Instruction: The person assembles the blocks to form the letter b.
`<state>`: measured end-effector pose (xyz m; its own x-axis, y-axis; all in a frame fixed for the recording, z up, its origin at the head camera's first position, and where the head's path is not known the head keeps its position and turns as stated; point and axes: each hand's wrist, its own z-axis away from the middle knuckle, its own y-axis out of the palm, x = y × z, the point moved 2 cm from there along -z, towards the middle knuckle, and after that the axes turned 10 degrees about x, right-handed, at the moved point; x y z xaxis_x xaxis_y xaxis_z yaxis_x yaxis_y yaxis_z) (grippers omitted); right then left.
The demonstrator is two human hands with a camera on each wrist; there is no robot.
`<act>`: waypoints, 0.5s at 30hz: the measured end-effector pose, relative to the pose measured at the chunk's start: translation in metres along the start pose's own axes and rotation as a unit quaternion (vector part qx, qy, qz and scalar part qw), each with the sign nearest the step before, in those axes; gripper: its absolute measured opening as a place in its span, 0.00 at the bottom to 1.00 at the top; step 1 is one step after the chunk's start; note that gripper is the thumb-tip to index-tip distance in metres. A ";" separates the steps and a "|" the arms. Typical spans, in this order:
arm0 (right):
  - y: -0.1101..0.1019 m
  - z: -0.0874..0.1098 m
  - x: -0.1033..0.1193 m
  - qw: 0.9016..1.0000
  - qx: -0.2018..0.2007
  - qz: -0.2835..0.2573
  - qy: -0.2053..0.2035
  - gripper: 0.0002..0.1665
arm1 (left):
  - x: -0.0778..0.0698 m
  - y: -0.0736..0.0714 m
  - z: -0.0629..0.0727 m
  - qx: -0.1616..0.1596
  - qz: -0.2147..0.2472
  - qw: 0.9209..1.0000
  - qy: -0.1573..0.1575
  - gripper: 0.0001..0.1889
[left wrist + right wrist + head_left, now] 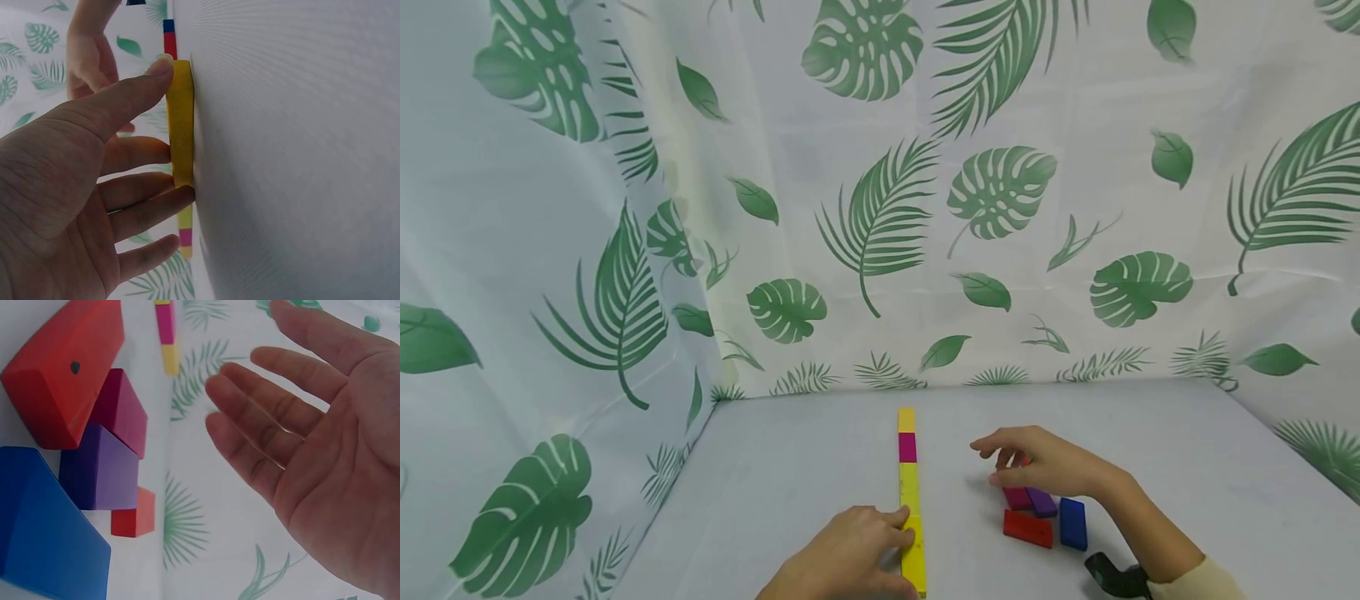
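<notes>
A straight row of blocks runs away from me in the head view: a yellow block (915, 562) nearest, another yellow block (909, 485), a magenta block (907, 447) and a yellow-orange block (907, 419) at the far end. My left hand (857, 550) touches the nearest yellow block from the left. In the left wrist view its thumb lies by the near end and its extended fingers reach the block's side. Over a loose cluster at right hovers my right hand (1045, 460), fingers spread and apart from the blocks, as the right wrist view shows.
Below the right hand lie a red block (1028, 528), a blue block (1073, 523), a purple block (1041, 502), a magenta block (1017, 498) and a smaller red block (134, 512). A leaf-patterned curtain (1060, 108) stands behind and left of the white table (775, 467).
</notes>
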<state>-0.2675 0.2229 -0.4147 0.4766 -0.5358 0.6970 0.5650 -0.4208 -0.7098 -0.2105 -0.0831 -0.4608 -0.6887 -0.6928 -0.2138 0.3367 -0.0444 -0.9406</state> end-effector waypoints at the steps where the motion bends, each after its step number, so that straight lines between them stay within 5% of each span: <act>1: 0.000 0.000 0.000 1.000 0.007 -0.005 0.001 0.27 | 0.000 0.000 0.000 -0.001 -0.001 1.000 0.000 0.32; 15: 0.002 0.003 -0.002 0.998 0.048 0.004 0.035 0.33 | 0.000 -0.001 0.001 -0.004 0.003 1.000 0.002 0.32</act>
<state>-0.2655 0.2253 -0.4167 0.4340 -0.5904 0.6805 0.6249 -0.3468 -0.6994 -0.2098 -0.0840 -0.4600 -0.6889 -0.6902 -0.2213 0.3368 -0.0344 -0.9410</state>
